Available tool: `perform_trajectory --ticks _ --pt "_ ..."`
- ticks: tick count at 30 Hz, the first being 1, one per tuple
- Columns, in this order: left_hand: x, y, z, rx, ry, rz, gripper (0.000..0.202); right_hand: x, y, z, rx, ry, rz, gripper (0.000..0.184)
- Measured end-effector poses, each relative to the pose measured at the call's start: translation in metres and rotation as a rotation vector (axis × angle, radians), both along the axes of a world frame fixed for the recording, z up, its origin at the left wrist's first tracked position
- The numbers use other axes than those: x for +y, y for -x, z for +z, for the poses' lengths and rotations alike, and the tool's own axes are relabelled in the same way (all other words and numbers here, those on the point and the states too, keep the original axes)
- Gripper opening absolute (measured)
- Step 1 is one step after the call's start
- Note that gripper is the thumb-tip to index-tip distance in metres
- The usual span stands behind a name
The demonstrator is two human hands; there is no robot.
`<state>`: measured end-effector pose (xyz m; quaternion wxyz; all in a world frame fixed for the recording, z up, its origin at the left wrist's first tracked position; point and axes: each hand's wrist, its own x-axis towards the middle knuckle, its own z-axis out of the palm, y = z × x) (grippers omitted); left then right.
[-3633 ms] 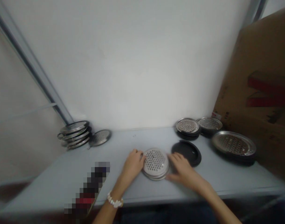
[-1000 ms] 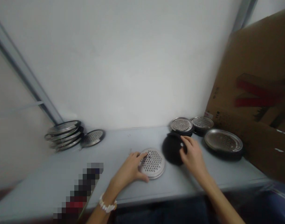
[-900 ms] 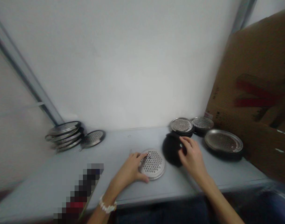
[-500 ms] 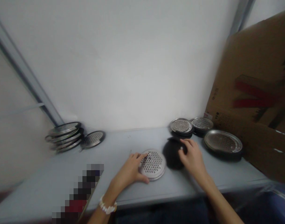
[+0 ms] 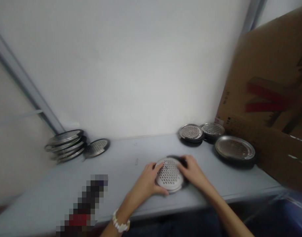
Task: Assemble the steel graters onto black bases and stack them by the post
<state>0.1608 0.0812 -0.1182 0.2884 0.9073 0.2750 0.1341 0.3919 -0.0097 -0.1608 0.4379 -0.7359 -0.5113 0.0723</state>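
Note:
A perforated steel disc (image 5: 170,172) lies on top of a black round lid (image 5: 182,161) near the front edge of the grey table (image 5: 131,158). My left hand (image 5: 148,181) grips the disc's left rim, fingers curled over it. My right hand (image 5: 194,171) holds the right side, fingers wrapped on the disc and the black lid beneath. Only a thin dark arc of the lid shows behind and to the right of the disc.
A stack of steel discs (image 5: 64,144) and one loose disc (image 5: 96,147) sit at the back left. Two small disc-on-lid sets (image 5: 191,132) (image 5: 212,129) and a larger one (image 5: 234,149) stand at the back right. A cardboard box (image 5: 271,95) leans on the right.
My right hand carried the black lid from right of the disc to the centre; the perforated disc now lies on the lid, with both hands closed on the pair.

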Motion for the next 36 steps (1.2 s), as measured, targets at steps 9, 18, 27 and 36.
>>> perform_trajectory --ticks 9,18,27,36 --pt "0.004 -0.008 -0.018 0.031 -0.085 0.084 0.121 0.012 0.015 -0.023 0.058 -0.045 -0.024 0.044" --pt "0.000 -0.001 0.000 0.062 -0.060 0.064 0.113 0.011 0.021 -0.026 0.068 -0.029 -0.027 0.047" --pt "0.015 0.006 0.007 0.035 -0.070 -0.007 0.104 0.013 0.020 -0.023 0.095 -0.067 0.003 0.045" --pt "0.014 0.000 0.007 0.038 -0.080 -0.008 0.105 0.011 0.021 -0.026 0.120 -0.109 0.010 0.046"
